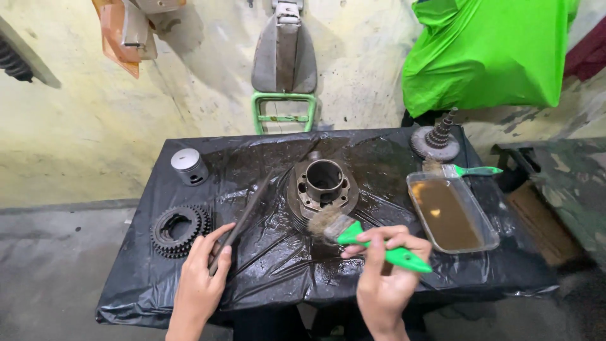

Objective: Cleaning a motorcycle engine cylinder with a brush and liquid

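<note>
Right hand: the right hand (385, 268) grips the green handle of a paintbrush (372, 243), fingers wrapped over it, at the near middle of the table
Paintbrush: lies level, its dirty bristles pointing left and touching the near side of the engine cylinder (322, 189)
Left hand: the left hand (205, 271) pinches the near end of a long dark flat file (243, 218), which slants away to the far right toward the cylinder
Engine cylinder: a rusty finned metal part with a round bore facing up, at the middle of the table
Table: covered by wet black plastic sheet (278, 265)
Left side: a stack of dark toothed gears (180, 228) near the left hand, a silver piston (189, 166) farther back
Right side: a clear tray (451, 211) of brown liquid, a second green-handled brush (467, 170) just beyond it, a gear cluster (437, 140) at the far right corner
</note>
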